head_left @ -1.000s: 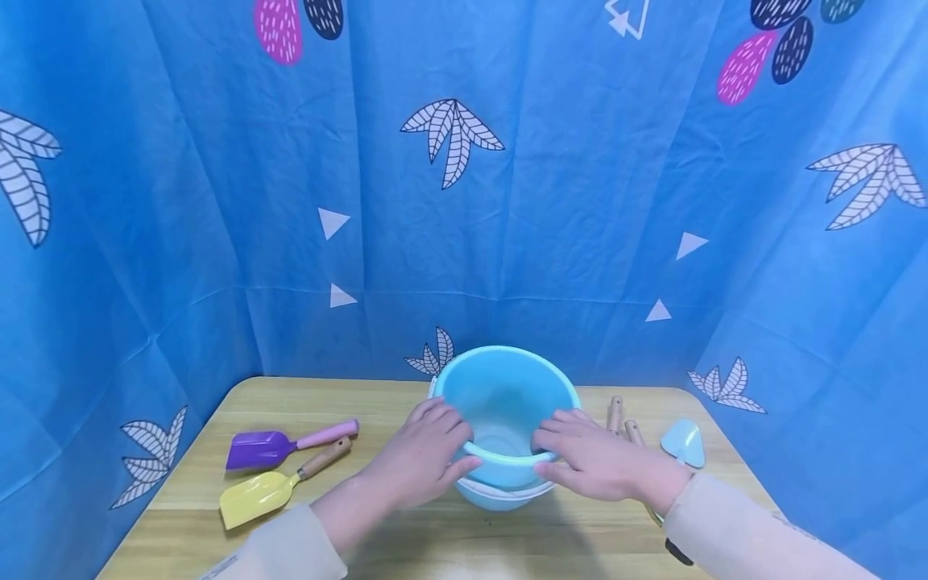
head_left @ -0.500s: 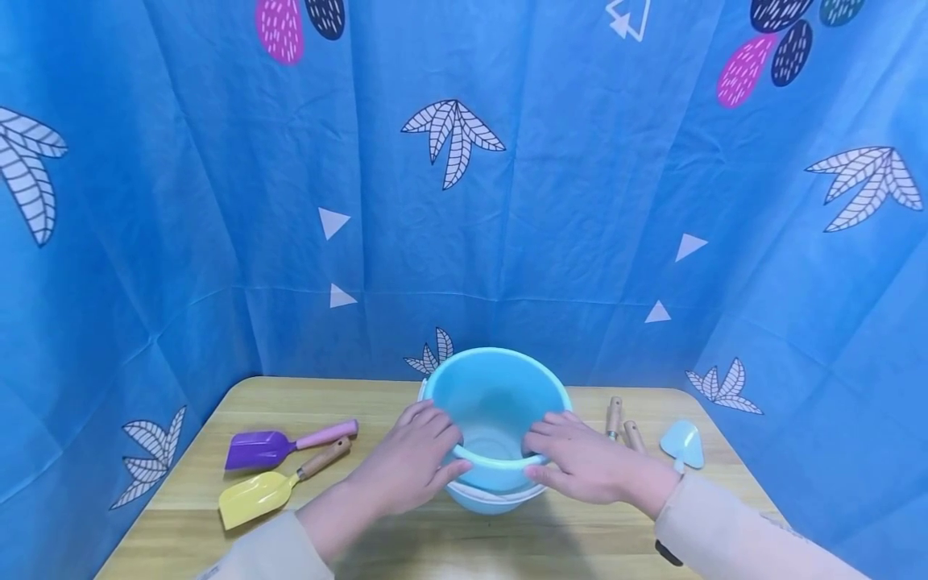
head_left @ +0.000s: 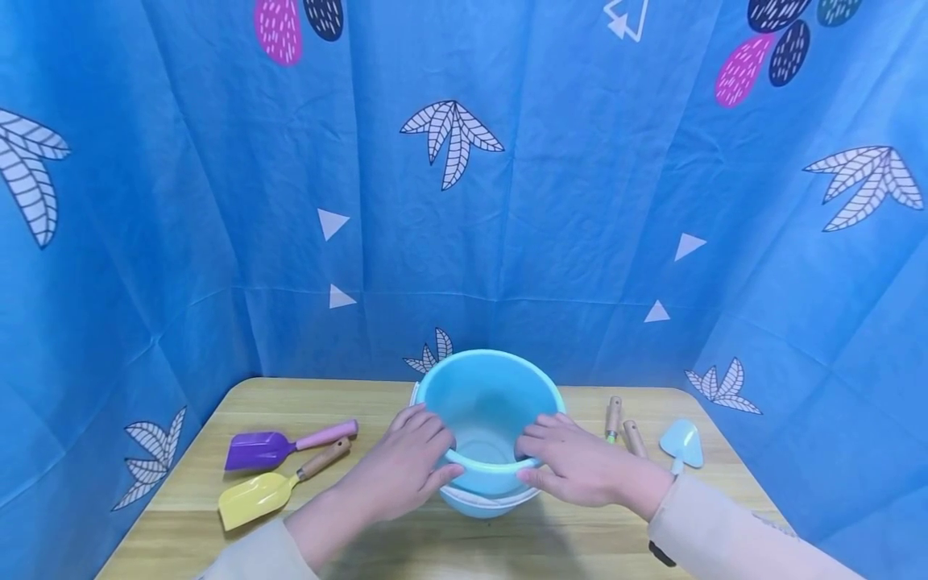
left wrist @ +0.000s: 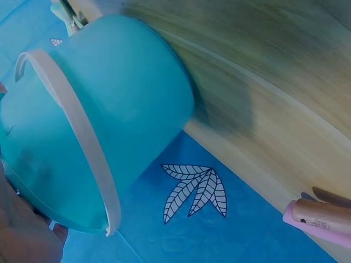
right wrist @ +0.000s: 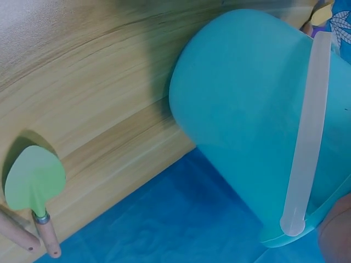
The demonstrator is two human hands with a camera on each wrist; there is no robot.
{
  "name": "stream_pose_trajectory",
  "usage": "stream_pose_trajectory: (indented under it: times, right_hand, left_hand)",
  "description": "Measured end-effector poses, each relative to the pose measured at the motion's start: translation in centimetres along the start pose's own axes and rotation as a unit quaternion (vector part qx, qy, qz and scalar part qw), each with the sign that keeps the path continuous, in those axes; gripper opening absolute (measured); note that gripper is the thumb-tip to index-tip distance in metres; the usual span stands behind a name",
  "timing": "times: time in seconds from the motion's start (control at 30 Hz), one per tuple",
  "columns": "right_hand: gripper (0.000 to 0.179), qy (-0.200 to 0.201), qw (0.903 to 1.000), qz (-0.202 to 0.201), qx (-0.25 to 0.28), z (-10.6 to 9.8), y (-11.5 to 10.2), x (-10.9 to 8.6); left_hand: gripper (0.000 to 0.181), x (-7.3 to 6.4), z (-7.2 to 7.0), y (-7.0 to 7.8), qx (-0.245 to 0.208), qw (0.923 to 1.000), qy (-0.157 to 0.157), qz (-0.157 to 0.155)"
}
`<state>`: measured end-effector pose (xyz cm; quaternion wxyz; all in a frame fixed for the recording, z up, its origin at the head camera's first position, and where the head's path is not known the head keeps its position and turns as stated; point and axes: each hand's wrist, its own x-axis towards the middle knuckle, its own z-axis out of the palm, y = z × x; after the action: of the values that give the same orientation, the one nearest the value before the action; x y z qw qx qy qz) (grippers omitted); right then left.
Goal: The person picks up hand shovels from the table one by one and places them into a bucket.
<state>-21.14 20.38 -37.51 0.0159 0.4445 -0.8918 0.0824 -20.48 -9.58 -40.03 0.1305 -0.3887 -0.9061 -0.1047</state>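
A light-blue plastic bucket (head_left: 489,391) stands at the middle of the table, its mouth tipped toward me. My left hand (head_left: 399,469) grips the near-left part of its rim, fingers over the inside and thumb outside. On the near-right part, my right hand (head_left: 576,461) holds the rim the same way. The bucket's white carry handle (left wrist: 82,129) hangs down against the outer wall, as the left wrist view shows. In the right wrist view, one end of the handle joins the bucket (right wrist: 236,104) close to its rim.
To the left on the wooden table (head_left: 290,399) lie a purple shovel (head_left: 261,449) with a pink handle and a yellow shovel (head_left: 255,499). On the right are a light-blue trowel (head_left: 681,443) and a green trowel (right wrist: 35,178). A blue patterned curtain (head_left: 565,201) hangs behind.
Both hands have shifted the bucket to the left and slightly nearer to me, keeping their grip on its rim. The shovels and trowels have stayed in place.
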Motion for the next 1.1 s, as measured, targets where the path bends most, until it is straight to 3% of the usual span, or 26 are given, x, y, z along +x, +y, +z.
stream_pose_trajectory:
  times: [1.1]
  right_hand:
    - [0.011,0.011,0.9994,-0.032,0.006,0.0,-0.7,-0.3]
  left_hand:
    - [0.042,-1.1,-0.3,0.7,-0.026,0.9996,-0.011,-0.009]
